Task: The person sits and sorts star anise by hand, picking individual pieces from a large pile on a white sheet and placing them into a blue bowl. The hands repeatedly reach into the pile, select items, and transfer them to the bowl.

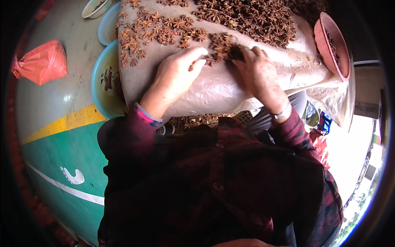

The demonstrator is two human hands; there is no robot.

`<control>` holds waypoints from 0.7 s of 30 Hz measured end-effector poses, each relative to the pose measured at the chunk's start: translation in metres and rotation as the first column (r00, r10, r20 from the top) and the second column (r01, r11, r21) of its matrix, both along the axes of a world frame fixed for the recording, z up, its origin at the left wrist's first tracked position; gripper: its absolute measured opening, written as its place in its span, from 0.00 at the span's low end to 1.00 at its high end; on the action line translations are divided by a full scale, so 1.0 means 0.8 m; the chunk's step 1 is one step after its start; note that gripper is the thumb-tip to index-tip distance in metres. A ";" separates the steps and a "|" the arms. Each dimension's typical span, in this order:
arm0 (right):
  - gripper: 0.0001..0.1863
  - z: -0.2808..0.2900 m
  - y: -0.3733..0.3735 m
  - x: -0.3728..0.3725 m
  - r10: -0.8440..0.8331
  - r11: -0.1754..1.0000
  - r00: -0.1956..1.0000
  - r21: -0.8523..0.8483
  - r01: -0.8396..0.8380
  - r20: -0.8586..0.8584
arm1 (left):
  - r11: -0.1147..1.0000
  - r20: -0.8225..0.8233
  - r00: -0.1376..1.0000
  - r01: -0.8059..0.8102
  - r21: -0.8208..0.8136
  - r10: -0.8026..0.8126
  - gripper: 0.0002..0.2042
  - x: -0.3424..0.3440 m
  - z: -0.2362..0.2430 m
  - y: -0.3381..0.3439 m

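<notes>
Dried star anise pods (222,45) lie in a small cluster between my hands on a table covered with clear plastic sheeting (201,96). My left hand (179,72) rests at the cluster's left side, thumb and forefinger a little apart, with nothing visible between them. From the right, the fingers of my right hand (260,70) curl round dark star anise at the cluster's edge; their tips are partly hidden. Beyond, a looser spread of star anise (164,29) covers the left part of the table, and a thick heap (259,20) lies at the far right.
A pink basket (345,66) with some pods inside stands at the table's right edge. Along the left edge are a blue-rimmed basin (95,78), another blue basin (106,26) and a pale bowl (88,12). A tied red bag (45,61) sits on the floor.
</notes>
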State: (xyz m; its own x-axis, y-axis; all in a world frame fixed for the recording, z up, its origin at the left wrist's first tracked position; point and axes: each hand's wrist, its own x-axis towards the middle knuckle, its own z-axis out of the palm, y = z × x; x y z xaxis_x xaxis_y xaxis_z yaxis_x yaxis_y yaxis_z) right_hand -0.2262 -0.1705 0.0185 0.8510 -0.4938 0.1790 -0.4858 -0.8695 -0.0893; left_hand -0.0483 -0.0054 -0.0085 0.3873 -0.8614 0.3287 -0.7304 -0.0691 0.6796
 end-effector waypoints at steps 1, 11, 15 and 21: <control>0.27 -0.008 0.007 0.008 0.023 1.000 0.999 0.006 -0.023 0.027 | 1.000 0.223 0.975 -0.012 0.008 0.010 0.13 -0.004 -0.003 -0.006; 0.07 0.015 -0.053 0.013 0.120 0.934 0.910 0.266 -0.240 0.398 | 0.958 0.393 0.890 -0.278 0.066 0.231 0.18 0.047 0.016 0.005; 0.08 0.007 -0.059 0.048 0.202 0.944 0.938 0.199 -0.263 0.284 | 0.980 0.360 0.932 -0.108 0.170 0.040 0.19 0.011 0.008 -0.010; 0.10 0.000 -0.054 0.070 0.174 0.954 0.984 0.242 -0.176 0.030 | 0.977 0.291 0.943 -0.195 0.089 0.162 0.11 0.037 0.013 0.002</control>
State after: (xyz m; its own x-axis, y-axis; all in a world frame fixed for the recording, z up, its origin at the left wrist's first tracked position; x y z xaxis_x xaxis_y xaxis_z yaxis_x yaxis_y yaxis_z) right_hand -0.1705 -0.2135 0.0181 0.9268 -0.3670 0.0798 -0.3266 -0.8924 -0.3114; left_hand -0.0191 -0.0036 0.0018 0.4448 -0.8247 0.3493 -0.8586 -0.2815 0.4285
